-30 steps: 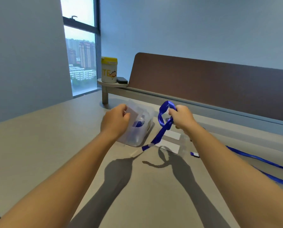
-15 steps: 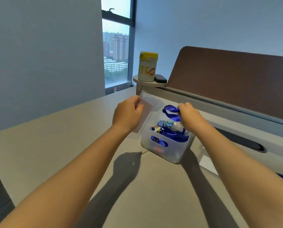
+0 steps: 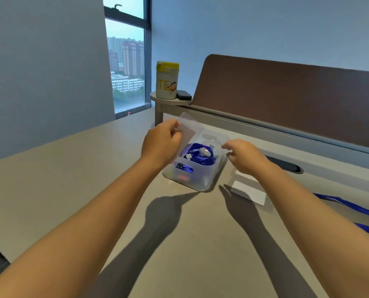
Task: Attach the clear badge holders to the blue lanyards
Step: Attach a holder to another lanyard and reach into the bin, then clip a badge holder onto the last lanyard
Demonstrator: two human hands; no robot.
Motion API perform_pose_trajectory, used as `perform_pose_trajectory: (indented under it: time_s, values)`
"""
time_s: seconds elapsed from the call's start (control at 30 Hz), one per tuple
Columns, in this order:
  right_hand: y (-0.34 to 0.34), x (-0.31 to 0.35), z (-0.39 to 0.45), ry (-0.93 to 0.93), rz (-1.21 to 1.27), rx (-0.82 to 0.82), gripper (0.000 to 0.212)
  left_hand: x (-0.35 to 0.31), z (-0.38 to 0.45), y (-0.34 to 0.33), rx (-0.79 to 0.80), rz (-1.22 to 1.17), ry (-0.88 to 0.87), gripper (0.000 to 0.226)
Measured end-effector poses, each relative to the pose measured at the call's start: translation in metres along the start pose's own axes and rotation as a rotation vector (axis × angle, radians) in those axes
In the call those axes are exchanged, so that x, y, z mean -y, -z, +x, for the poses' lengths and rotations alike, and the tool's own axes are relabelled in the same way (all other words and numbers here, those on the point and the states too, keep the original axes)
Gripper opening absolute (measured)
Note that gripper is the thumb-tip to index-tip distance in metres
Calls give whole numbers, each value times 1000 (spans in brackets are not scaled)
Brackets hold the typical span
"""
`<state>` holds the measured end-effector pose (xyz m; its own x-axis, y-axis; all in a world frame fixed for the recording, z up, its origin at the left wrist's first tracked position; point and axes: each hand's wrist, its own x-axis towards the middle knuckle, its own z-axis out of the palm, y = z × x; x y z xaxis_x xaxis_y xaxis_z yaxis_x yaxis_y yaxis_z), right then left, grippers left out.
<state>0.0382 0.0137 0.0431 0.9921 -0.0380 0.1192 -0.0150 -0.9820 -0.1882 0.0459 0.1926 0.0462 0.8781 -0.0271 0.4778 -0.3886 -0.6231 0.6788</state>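
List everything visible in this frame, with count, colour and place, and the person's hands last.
Badge holder: one, clear, held in the left hand above the bin.
Bin: one, translucent, on the table centre, holding blue lanyards.
Loose lanyard straps: two stretches visible, blue, table's right edge.
Cards: at least two, white, right of the bin.
Canister: one, white with yellow lid, on the small shelf.
Dark object: one, black, beside the canister.
Table: one, grey.
Left hand: pinching the badge holder.
Right hand: open, empty, beside the bin.

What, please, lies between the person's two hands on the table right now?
In the head view, the translucent bin holding blue lanyards sits between the left hand and the right hand.
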Motion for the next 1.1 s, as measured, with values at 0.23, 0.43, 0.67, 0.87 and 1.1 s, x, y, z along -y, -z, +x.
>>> perform_pose_trajectory:
  time_s: [0.23,0.43,0.67,0.87,1.1]
  values:
    - [9,-88,-117,-236,103,-29,34,-70,-67,-58,177,-119,-261,20]
    - [15,-171,-211,-521,110,-82,29,-136,-125,-115,349,-136,-438,31]
    - [1,-252,-269,-812,56,-51,32,-171,-160,-176,508,-98,-496,28]
    - [-19,-274,-276,-785,-62,-39,21,-177,-167,-196,543,-76,-511,29]
    - [-21,-269,-277,-647,-192,-38,36,-183,-169,-204,541,-53,-474,23]
